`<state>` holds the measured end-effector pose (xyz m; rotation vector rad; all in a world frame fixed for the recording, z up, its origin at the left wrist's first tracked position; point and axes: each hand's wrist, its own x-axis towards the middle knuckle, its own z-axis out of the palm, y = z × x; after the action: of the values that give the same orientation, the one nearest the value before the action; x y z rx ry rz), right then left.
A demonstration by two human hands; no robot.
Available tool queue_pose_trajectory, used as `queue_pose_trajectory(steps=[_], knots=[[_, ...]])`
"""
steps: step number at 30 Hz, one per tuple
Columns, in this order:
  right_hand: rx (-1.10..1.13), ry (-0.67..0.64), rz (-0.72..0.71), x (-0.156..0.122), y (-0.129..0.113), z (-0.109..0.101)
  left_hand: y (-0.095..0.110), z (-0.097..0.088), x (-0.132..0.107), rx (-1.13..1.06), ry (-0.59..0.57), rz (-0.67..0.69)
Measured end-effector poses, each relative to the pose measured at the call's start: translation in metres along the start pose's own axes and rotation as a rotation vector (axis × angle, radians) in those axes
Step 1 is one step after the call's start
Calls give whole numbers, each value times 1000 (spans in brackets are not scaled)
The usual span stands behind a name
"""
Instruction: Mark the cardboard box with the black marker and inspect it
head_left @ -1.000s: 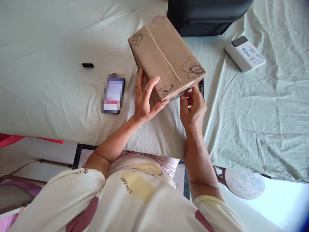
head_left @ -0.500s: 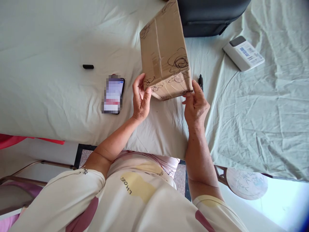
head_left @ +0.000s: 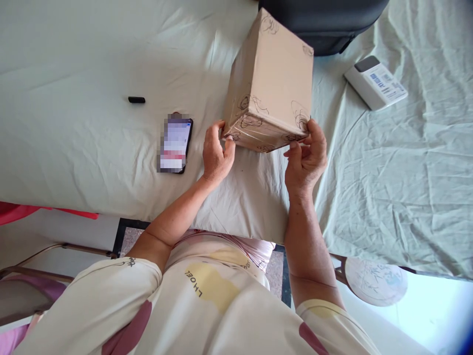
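I hold a brown cardboard box (head_left: 271, 74) with black pen scribbles at its corners, raised above the sheet-covered table (head_left: 74, 59). My left hand (head_left: 217, 155) grips the box's near left corner with the fingertips. My right hand (head_left: 306, 157) grips the near right corner, thumb on the front edge. The box is tilted, a plain broad face turned up toward me and a narrow scribbled side facing me.
A phone (head_left: 174, 143) with a lit screen lies left of my left hand. A small black cap (head_left: 136, 100) lies farther left. A white device with a label (head_left: 375, 81) sits at the right, a black case (head_left: 321, 22) at the back. A stool (head_left: 373, 280) stands below the table edge.
Both hands have turned the box over, from its taped face up to a plain face up. The marker beside my right hand is hidden now.
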<state>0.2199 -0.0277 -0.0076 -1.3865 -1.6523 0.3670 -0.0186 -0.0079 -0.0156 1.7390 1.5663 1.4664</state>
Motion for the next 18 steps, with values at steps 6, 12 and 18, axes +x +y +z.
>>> queue_pose_trajectory(steps=[6, 12, 18], knots=[[-21, 153, 152, 0, -11, 7, 3, 0, 1, 70, -12, -43], [-175, 24, 96, 0, -4, 12, -6, 5, -1, 135, -59, -91], [-115, 32, 139, -2, -4, 13, -13, 8, 1, 52, -57, -67]])
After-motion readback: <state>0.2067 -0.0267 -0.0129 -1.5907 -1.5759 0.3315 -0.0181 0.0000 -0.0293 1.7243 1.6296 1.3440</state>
